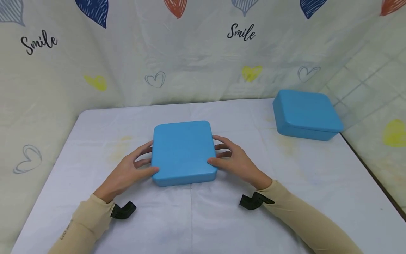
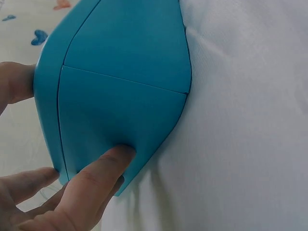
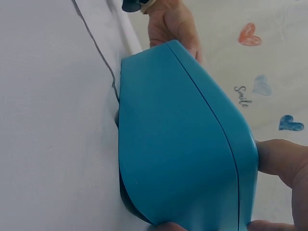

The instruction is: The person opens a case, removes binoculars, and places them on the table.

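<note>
I have the near blue box [image 1: 184, 151] between my left grip [image 1: 125, 173] and right grip [image 1: 240, 164], each grasping one side; beyond and right of it, another blue box [image 1: 306, 111] rests on the desk [image 1: 152, 222].

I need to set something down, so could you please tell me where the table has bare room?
The table is bare left of the left hand, between the right hand and the right box, and between the sleeves, in front of the middle box. It is crowded around the middle box, with a hand at each side, and at the far right corner.
</note>
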`<state>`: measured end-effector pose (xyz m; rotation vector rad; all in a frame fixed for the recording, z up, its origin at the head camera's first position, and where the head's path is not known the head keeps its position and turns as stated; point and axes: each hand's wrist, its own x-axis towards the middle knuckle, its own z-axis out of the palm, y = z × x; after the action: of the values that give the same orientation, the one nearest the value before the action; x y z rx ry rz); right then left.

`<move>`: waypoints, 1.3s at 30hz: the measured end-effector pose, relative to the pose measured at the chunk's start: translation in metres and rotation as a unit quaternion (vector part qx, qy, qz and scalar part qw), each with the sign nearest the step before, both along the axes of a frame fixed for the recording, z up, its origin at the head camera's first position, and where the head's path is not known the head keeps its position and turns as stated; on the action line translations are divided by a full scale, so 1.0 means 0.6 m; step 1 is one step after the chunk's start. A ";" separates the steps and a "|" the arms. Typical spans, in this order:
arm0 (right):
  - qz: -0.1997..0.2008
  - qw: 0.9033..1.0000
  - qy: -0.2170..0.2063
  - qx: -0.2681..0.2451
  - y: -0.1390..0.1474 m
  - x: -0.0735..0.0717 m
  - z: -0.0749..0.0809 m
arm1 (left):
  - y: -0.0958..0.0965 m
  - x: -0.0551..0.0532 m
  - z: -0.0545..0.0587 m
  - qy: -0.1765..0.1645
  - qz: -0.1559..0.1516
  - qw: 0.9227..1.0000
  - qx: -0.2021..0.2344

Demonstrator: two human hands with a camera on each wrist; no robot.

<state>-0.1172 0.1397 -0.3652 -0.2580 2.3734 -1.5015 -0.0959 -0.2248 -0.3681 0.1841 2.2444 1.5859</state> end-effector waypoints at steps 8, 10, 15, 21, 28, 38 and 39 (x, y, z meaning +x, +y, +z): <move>0.008 1.000 0.003 0.003 -0.012 -0.002 -0.003 | -0.015 0.006 0.005 0.001 0.001 1.000 -0.019; 0.010 1.000 0.005 0.006 -0.015 -0.001 -0.002 | -0.018 0.008 0.007 0.002 0.001 1.000 -0.023; 0.009 1.000 0.005 0.011 -0.022 0.003 0.002 | -0.024 0.011 0.013 0.003 -0.001 0.999 -0.035; 0.010 1.000 0.004 0.016 -0.033 0.008 0.010 | -0.034 0.016 0.019 0.007 -0.001 0.999 -0.051; 0.015 1.000 0.005 0.016 -0.046 0.012 0.012 | -0.046 0.020 0.017 0.008 -0.002 0.999 -0.051; 0.027 1.000 0.000 0.010 -0.069 0.013 0.003 | -0.070 0.028 0.016 0.015 0.002 0.998 -0.054; 0.027 1.000 0.000 0.009 -0.071 0.014 0.002 | -0.072 0.028 0.014 0.016 0.001 0.998 -0.054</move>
<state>-0.1090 0.0969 -0.3641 -0.3154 2.3599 -1.4540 -0.0789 -0.2682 -0.3594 0.1785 2.3488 1.4666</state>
